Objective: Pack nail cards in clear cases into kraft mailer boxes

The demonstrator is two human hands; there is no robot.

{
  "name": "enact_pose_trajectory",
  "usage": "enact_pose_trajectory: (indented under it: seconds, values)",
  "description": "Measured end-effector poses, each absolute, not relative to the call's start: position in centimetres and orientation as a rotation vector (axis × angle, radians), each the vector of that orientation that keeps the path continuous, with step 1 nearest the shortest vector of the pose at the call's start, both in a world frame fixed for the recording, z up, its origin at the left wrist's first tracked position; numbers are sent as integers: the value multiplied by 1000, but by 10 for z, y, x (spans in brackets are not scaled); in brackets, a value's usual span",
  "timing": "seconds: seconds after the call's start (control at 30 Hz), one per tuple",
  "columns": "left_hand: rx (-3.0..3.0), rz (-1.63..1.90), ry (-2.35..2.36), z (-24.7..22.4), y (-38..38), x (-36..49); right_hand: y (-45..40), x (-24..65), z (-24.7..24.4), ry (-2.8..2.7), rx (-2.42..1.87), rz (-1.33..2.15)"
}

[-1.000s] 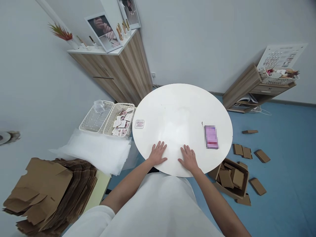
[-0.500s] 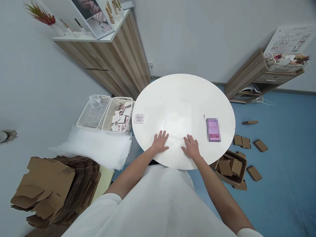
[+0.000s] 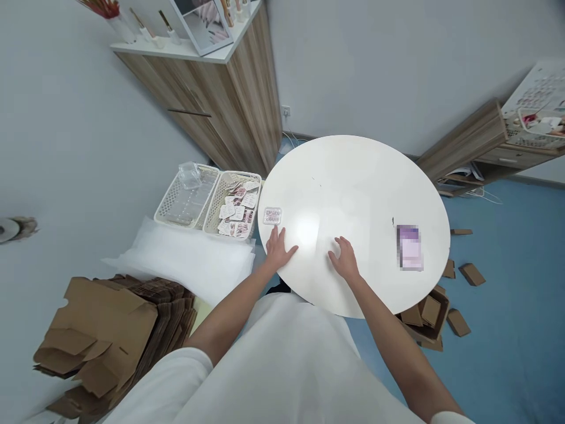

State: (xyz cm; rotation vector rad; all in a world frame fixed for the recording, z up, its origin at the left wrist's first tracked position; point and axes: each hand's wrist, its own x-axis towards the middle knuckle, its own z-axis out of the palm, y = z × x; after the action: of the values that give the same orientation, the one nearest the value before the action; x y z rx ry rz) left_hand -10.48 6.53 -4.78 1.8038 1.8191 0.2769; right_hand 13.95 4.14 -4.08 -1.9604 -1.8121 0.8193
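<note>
With 12 o'clock taken at the far rim of the white desk (image 3: 348, 162), a small clear case (image 3: 272, 216) is set flat near the rim at 9 o'clock, with small pinkish shapes shown in it. The left hand (image 3: 277, 251) is placed on the case's 6 o'clock side, its fingers pointed at the near edge; whether that edge is touched cannot be told. In its grip nothing is held, and the thumb is spread wide from the fingers. The right hand (image 3: 346, 261) is held nearer 6 o'clock, its fingers lightly bent and its thumb parted from them; nothing is held in that grip either, and contact with the desk cannot be judged. The step in hand is judged to be a reach to the case by the left hand, with no hold yet made. For a hold, the left fingers would need to be laid over the case's rim and the thumb brought against its side, lightly, since thin plastic is suggested. Between 3 and 4 o'clock, well apart from both hands, a purple item (image 3: 409, 248) is obscured by pixelation. Beyond the rim at 9 o'clock, printed cards (image 3: 238, 213) are held in a white basket (image 3: 214, 212).
</note>
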Motion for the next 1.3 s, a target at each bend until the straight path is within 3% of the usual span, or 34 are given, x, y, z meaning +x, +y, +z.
enact_pose_trajectory:
  seconds: [0.2, 0.5, 0.93, 1.3]
  values:
    - [1403, 631, 1925, -56, 101, -151, 90, 53, -36, -1572, -1803, 1306]
    - [1031, 674, 1766, -63, 125, -168, 130, -19, -36, -1104, -1585, 1766]
    - [1088, 771, 1587, -72, 111, -163, 114, -16, -30, -1031, -1529, 1694]
    - [1196, 781, 1410, -39, 49, -60, 39, 107, -20, -1176, -1535, 1460]
